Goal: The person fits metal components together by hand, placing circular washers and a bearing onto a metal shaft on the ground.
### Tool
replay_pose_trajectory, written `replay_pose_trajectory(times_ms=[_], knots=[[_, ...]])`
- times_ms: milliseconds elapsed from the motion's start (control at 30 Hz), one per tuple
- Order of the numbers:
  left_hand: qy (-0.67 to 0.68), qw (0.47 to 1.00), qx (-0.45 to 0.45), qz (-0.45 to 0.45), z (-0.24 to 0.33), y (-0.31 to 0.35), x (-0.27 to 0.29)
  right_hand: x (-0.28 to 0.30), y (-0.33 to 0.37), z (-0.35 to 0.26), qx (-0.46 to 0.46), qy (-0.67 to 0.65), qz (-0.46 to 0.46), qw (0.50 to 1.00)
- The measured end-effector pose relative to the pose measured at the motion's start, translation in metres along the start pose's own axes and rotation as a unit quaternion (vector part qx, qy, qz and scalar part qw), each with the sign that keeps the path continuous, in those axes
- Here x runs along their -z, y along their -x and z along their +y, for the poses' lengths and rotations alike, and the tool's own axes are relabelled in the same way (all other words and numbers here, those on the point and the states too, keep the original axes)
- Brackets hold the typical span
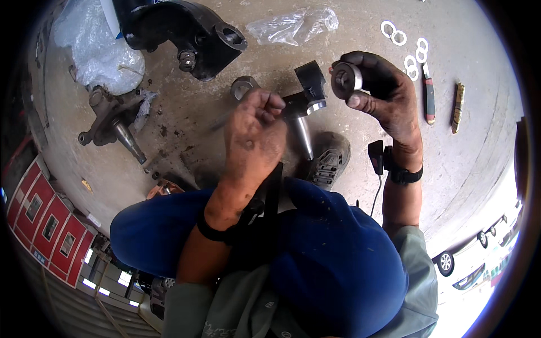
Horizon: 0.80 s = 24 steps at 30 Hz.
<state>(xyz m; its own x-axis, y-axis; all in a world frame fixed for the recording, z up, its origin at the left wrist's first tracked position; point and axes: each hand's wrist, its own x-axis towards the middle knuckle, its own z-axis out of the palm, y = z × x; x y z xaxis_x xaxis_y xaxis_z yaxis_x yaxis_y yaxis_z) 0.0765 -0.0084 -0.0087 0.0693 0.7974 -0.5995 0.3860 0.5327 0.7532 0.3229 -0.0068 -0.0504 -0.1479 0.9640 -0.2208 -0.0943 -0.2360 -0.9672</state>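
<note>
My right hand [389, 93] is raised at the right, pinching a metal ring-shaped bearing [345, 79] between thumb and fingers, its round face turned left. My left hand [255, 132] is in the middle with its fingers curled in; whatever lies inside them is hidden. Just beside those fingers is a black steering knuckle [311, 81] with a bright tapered spindle [302, 135] slanting down toward my shoe [329, 163]. Part of a round metal end [243, 86] shows behind the left hand.
A large black curved casting [169, 25] lies at the upper left. A dirty second knuckle [110, 115] and bubble wrap [101, 59] are farther left. Several white rings [422, 50], a red-and-black-handled tool [429, 101] and a brown stick-like piece [457, 107] lie at right.
</note>
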Motion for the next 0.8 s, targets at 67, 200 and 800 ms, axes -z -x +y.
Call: replay_pose_trajectory(times_ms=[67, 200, 800], knots=[[-0.010, 0.997, -0.025, 0.074, -0.031, 0.000, 0.040, -0.026, -0.027, -0.001, 0.016, 0.129, -0.070, 0.989], [-0.129, 0.978, -0.038, 0.158, -0.076, -0.014, 0.075, -0.055, -0.063, 0.014, 0.083, 0.335, -0.198, 0.917], [-0.408, 0.912, 0.038, 0.011, -0.086, -0.034, 0.049, -0.078, -0.096, 0.088, 0.091, 0.294, -0.334, 0.891]])
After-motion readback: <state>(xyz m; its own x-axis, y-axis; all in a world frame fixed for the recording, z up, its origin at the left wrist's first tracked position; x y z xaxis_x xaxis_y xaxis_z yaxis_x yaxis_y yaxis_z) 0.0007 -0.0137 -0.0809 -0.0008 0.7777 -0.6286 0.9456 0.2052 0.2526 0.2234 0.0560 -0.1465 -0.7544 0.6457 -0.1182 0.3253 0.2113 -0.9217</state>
